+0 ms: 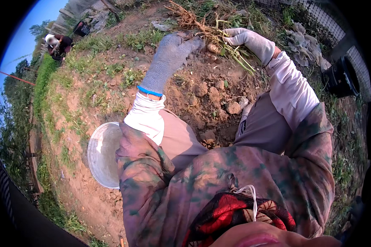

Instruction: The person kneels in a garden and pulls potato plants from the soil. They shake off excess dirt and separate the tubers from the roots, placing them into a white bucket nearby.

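Out in front of me, over the soil, is an uprooted peanut plant (pixel 215 31), its dirty roots towards the upper left and its green stems trailing to the lower right. My right hand (pixel 250 42), in a whitish knit glove, pinches the stems between thumb and fingers. A pale peanut pod (pixel 213 48) hangs beneath the stems between my two hands. My left hand (pixel 177 48) wears a grey knit glove with a blue cuff. Its fingertips reach the root end, and whether they grip anything is hidden.
Clods of brown soil (pixel 214 94) lie between my legs. By my left side is a pale round bucket (pixel 103 154). A black bucket (pixel 341 77) lies tipped near a mesh fence (pixel 321 18) and crumpled plastic sheeting (pixel 306 46). Far left, another person (pixel 58 46) crouches near a dark bucket (pixel 81 28).
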